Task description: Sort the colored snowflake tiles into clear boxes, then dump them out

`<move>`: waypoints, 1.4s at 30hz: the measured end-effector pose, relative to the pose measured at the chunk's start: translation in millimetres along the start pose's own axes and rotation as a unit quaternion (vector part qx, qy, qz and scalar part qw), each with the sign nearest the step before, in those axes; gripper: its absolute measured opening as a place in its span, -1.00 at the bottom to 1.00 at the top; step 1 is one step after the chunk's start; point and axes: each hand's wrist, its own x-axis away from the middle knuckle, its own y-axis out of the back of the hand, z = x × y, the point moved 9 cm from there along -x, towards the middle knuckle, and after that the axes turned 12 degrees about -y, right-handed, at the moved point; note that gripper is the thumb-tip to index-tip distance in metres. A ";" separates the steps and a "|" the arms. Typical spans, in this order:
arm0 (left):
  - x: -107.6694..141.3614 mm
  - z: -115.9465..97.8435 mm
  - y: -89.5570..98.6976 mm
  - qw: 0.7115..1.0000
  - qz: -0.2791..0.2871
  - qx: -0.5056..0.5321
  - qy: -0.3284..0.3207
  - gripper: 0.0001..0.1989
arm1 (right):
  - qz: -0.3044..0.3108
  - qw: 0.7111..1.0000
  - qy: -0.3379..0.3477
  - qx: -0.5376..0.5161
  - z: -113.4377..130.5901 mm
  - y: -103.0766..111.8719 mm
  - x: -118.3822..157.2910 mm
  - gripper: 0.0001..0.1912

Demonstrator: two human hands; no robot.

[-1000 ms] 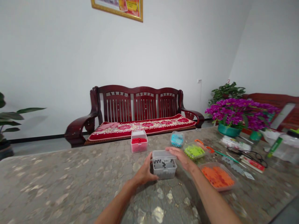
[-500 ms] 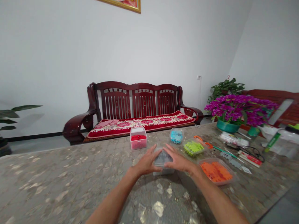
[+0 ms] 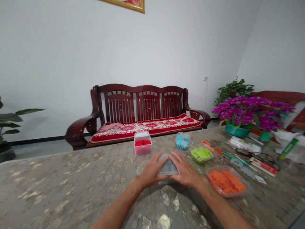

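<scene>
A clear plastic box (image 3: 168, 168) with grey contents stands on the table in front of me. My left hand (image 3: 152, 170) grips its left side, thumb along the near edge and fingers over the far part. From the other side my right hand (image 3: 184, 170) grips it the same way, and the two sets of fingertips come close together above it. The hands cover much of the box's sides. Just beyond, a clear box of red pieces (image 3: 143, 144) has its lid raised. To the right are tubs of blue pieces (image 3: 182, 141), lime green pieces (image 3: 201, 153) and orange pieces (image 3: 227, 182).
Orange-handled tools, a teal rod (image 3: 234, 157), grey flat pieces (image 3: 243, 168), a red and white box (image 3: 264, 167) and a black cable lie at right. Purple flowers (image 3: 252, 111) in a teal pot stand behind them. A wooden sofa (image 3: 143, 105) is beyond the table (image 3: 71, 190).
Both hands have settled lower and closer around the clear plastic box. The view has shifted slightly, so the tabletop things appear a little lower and farther right.
</scene>
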 end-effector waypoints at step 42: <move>117.5 6.3 71.3 0.981 -0.161 -0.068 0.080 -0.90 | 0.047 0.851 -0.173 -0.494 41.0 -69.7 -134.7 -0.21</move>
